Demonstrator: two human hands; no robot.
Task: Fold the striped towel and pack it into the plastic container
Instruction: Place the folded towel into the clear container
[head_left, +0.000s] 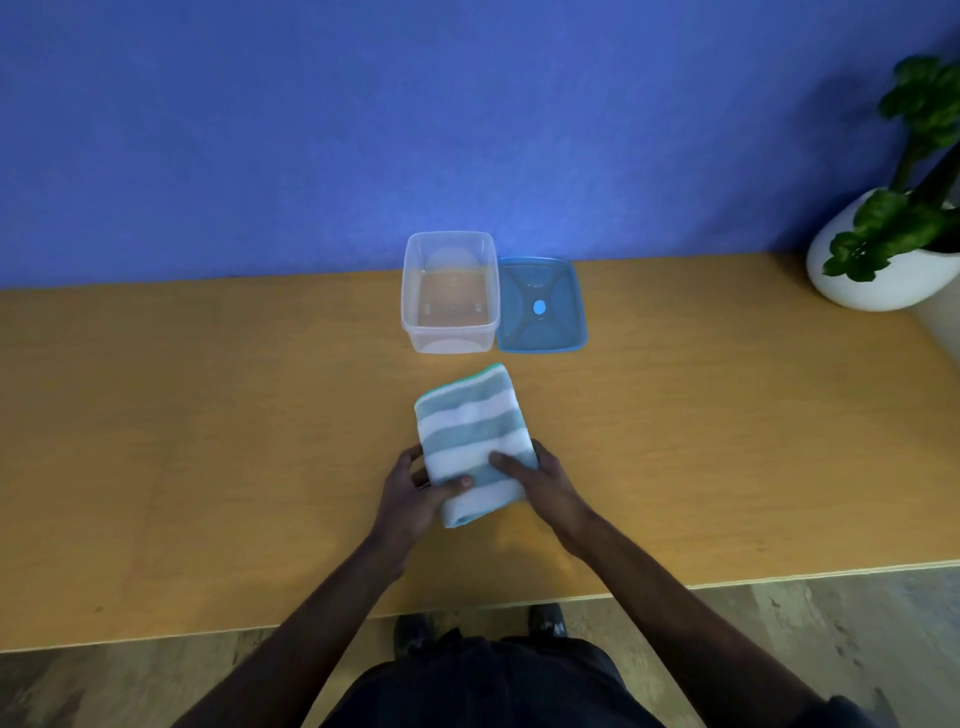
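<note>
Towel (470, 439), folded, lay on the tabletop (208, 415), long axis toward the open container (450, 293) just beyond; left hand (415, 493) and right hand (540, 480) clamped its near end.

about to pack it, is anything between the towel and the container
Nothing visible. The folded towel, held by the left hand and right hand, faces bare table up to the open, empty container. The lid lies beside it on the right.
</note>
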